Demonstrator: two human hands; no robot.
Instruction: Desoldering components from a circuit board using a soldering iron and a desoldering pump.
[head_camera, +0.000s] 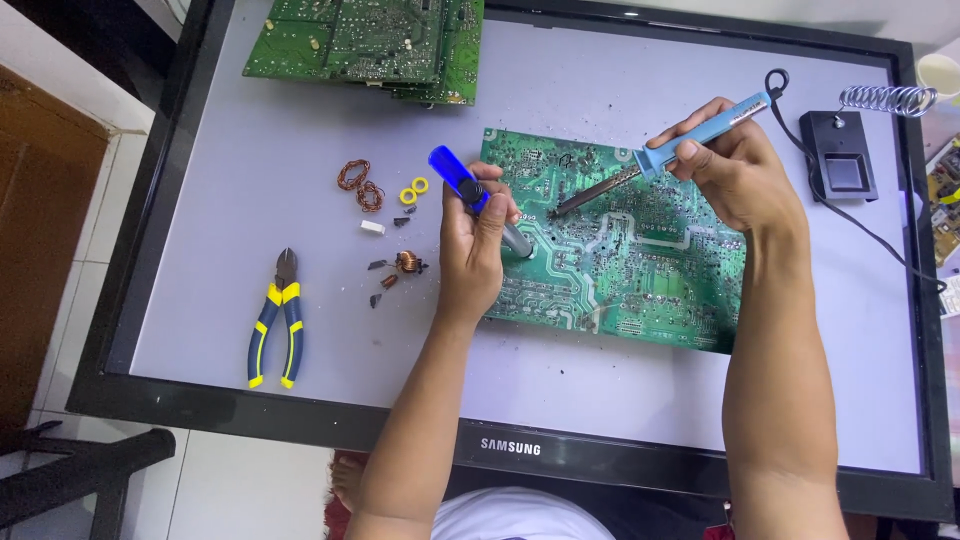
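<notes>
1. Gripping a blue-handled soldering iron (690, 140), the right hand (735, 170) has its fingers clamped around the handle; the dark tip rests on the green circuit board (640, 260) near its middle.
2. The left hand (475, 245) has its fingers wrapped tight on a blue desoldering pump (470, 190), whose nozzle points down at the board just left of the iron tip.
3. The board lies flat on a flat-panel monitor (250, 300) that serves as the desk; the iron stand (845, 150) sits far right.
4. To my judgement, good work here means the pump nozzle close beside the heated joint, both wrists steady; the cord kept off the board.
5. Cutting pliers (277, 320), copper coils (358, 183) and yellow rings (414, 190) lie left, well apart.
</notes>
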